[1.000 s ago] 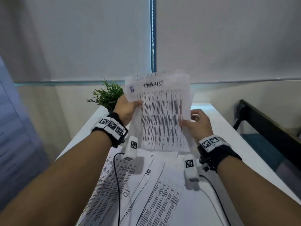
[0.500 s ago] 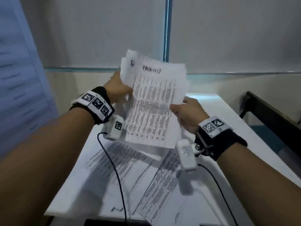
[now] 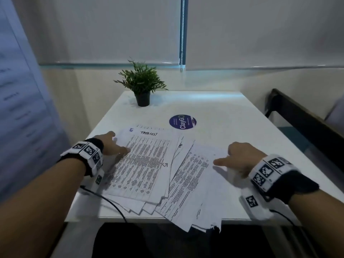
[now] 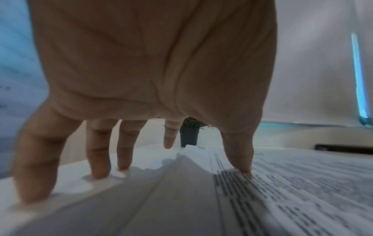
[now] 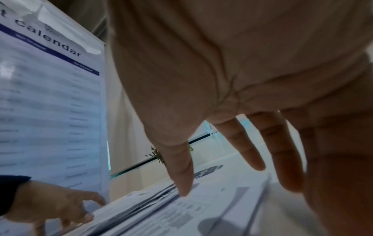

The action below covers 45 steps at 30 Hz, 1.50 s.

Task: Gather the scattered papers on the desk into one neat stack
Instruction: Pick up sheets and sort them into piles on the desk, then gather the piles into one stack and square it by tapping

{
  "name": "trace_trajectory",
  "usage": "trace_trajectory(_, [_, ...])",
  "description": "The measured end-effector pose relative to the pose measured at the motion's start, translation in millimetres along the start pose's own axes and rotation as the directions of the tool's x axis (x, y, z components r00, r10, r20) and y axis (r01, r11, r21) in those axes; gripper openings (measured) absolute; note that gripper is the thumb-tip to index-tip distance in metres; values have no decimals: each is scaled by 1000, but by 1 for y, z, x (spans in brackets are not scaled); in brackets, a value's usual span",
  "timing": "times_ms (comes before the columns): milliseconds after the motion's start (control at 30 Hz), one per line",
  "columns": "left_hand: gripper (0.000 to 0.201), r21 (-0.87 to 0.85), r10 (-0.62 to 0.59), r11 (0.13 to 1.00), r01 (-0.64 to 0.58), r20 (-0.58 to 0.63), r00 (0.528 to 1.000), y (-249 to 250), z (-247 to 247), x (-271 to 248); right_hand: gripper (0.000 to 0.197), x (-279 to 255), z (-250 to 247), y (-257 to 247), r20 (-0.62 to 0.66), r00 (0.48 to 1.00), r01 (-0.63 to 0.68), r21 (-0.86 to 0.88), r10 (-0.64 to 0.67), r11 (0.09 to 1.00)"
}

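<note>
**Two piles on the desk, not yet one stack**

The papers lie in two overlapping fans at the near edge of the desk [image 3: 214,108], on the near side of the potted plant [image 3: 141,84]. The task-list pile [image 3: 143,164], with its handwritten heading on top, sits nearest the plant's side; the skewed pile [image 3: 193,183] lies just to its right, partly tucked under it, and its lower corners hang over the desk's near edge.

The left hand [image 3: 109,145] rests at the task-list pile's left margin, fingers spread and straight: the thumb presses the printed sheet while the other fingertips [image 4: 98,174] touch the desk beside it. It clamps nothing. The right hand [image 3: 240,157] hovers low over the skewed pile's right side, fingers extended and apart, thumb pointing inward, holding nothing (whether the thumb tip actually touches the paper I cannot tell).

The step in hand looks like bracketing: one hand on each outer side, ready to sweep inward. The next move calls for sliding the skewed pile left and rotating it square with the task-list pile, drawing the overhanging corners back onto the desk first, since a careless push could tip them off. A round purple sticker [image 3: 183,121] lies between the plant and the papers.
</note>
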<state>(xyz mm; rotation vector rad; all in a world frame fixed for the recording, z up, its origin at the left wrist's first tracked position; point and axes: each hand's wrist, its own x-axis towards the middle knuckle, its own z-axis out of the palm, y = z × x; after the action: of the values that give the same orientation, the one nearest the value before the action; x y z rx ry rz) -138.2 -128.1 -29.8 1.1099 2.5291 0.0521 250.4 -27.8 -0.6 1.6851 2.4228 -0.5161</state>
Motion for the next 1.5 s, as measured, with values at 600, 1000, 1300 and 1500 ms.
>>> trace_trajectory(600, [114,27,28,999,-31,103,994,50,17,-22,30,-8,21,-12,-12,998,-47,339,54,940])
trace_trajectory(1000, [63,-125,134,985,-117,132,982,84,20,-47,41,8,29,-26,-35,999,7,385,7,923])
trace_trajectory(1300, [98,-419,253,896,-149,204,946,126,32,-76,50,26,15,-2,-50,998,-30,150,38,988])
trace_trajectory(1500, [98,-553,405,800,-234,208,891,141,42,-91,61,37,7,28,-56,995,-71,129,79,989])
